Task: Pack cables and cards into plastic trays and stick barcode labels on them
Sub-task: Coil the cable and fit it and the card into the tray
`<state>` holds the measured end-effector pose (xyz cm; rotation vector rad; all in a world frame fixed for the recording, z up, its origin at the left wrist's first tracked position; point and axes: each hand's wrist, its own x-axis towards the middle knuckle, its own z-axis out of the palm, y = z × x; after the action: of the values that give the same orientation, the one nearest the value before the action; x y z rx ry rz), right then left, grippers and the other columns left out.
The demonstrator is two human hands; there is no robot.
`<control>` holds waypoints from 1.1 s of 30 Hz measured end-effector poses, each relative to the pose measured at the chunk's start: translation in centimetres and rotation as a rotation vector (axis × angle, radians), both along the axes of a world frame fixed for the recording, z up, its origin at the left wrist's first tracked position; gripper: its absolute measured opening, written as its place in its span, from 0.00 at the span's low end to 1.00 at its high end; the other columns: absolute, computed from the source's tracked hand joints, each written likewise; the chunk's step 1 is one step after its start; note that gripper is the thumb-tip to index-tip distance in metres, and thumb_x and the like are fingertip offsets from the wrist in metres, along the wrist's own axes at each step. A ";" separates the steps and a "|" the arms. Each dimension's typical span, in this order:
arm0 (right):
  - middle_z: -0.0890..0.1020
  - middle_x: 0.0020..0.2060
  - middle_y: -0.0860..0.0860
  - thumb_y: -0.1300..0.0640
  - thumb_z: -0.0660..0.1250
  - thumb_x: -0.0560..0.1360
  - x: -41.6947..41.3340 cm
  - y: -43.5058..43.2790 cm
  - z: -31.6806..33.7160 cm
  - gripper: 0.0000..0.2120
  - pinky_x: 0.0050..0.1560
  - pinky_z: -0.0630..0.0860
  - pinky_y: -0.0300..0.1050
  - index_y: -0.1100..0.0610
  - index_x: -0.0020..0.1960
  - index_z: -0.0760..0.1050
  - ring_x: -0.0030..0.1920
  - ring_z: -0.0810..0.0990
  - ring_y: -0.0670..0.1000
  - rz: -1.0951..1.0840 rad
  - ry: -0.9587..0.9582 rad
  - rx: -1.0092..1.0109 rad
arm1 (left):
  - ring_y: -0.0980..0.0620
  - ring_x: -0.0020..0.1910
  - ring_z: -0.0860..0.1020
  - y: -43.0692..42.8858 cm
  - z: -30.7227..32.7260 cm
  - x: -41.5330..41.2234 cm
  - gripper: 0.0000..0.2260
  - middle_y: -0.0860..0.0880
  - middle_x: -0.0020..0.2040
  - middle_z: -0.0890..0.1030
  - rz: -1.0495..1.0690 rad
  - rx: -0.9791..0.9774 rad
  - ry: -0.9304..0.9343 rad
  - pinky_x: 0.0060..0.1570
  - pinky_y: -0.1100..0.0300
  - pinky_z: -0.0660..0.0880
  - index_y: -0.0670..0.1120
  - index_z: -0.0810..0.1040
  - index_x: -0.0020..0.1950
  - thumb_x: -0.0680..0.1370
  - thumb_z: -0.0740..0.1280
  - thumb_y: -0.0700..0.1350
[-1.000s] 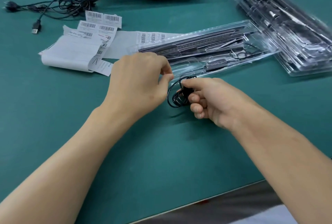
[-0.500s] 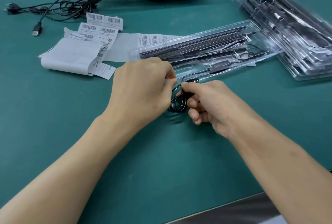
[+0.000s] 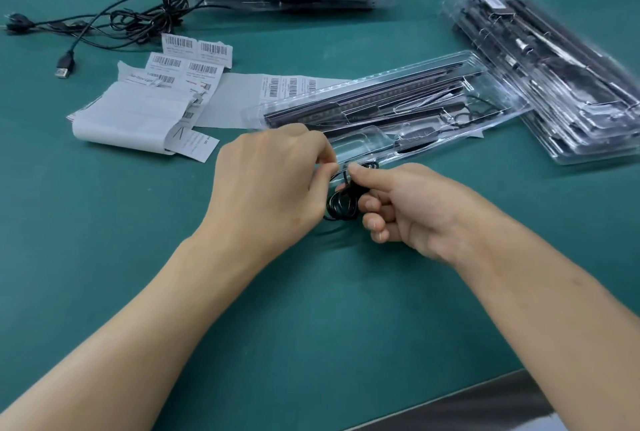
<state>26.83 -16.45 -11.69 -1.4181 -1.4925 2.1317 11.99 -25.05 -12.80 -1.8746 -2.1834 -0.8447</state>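
Holds the small black cable coil [image 3: 341,207] in the right grip [image 3: 415,209], fingers curled, thumb and forefinger pinching its top. Pinches the coil's upper strand with the left grip [image 3: 266,185], possibly at a tie; too small to tell. Places the coil just over the green bench [image 3: 138,257], beside the near edge of the clear tray [image 3: 498,108]. Shows barcode labels [image 3: 166,95] left of the tray.
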 end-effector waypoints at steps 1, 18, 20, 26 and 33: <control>0.72 0.25 0.49 0.51 0.65 0.83 0.2 0.2 0.1 0.15 0.22 0.71 0.38 0.58 0.41 0.75 0.22 0.73 0.47 0.044 0.003 0.001 | 0.46 0.40 0.81 0.0 0.0 0.0 0.04 0.54 0.43 0.82 -0.002 -0.002 0.003 0.34 0.54 0.72 0.52 0.82 0.46 0.79 0.70 0.50; 0.82 0.30 0.52 0.51 0.61 0.85 0.9 -0.4 0.4 0.15 0.22 0.71 0.38 0.60 0.45 0.73 0.25 0.78 0.47 0.167 -0.021 0.095 | 0.45 0.40 0.81 -0.4 0.0 -0.3 0.04 0.53 0.42 0.82 -0.017 -0.006 -0.027 0.35 0.51 0.75 0.52 0.82 0.45 0.79 0.70 0.50; 0.80 0.29 0.51 0.52 0.61 0.85 0.8 -0.4 0.7 0.14 0.22 0.72 0.37 0.60 0.45 0.72 0.25 0.78 0.47 0.174 0.002 0.076 | 0.45 0.39 0.81 -0.5 0.1 -0.3 0.04 0.54 0.42 0.82 -0.020 0.002 -0.030 0.34 0.52 0.75 0.52 0.83 0.45 0.78 0.71 0.50; 0.82 0.29 0.52 0.52 0.60 0.86 0.4 -0.7 0.7 0.16 0.21 0.73 0.38 0.61 0.45 0.72 0.24 0.79 0.48 0.140 -0.039 0.110 | 0.45 0.36 0.79 -0.4 0.3 -0.4 0.03 0.54 0.41 0.82 -0.046 -0.005 -0.017 0.33 0.54 0.72 0.52 0.83 0.45 0.78 0.71 0.49; 0.78 0.23 0.52 0.46 0.61 0.85 0.2 -1.0 -0.3 0.22 0.20 0.66 0.36 0.60 0.41 0.78 0.18 0.71 0.48 0.119 -0.182 0.311 | 0.47 0.36 0.79 -0.5 0.3 -0.4 0.05 0.55 0.41 0.82 -0.036 0.005 -0.028 0.33 0.54 0.73 0.53 0.82 0.45 0.78 0.69 0.50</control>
<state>27.05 -17.43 -12.02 -1.4697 -1.9203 1.7672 11.55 -25.51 -12.54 -1.9170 -2.1670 -0.8876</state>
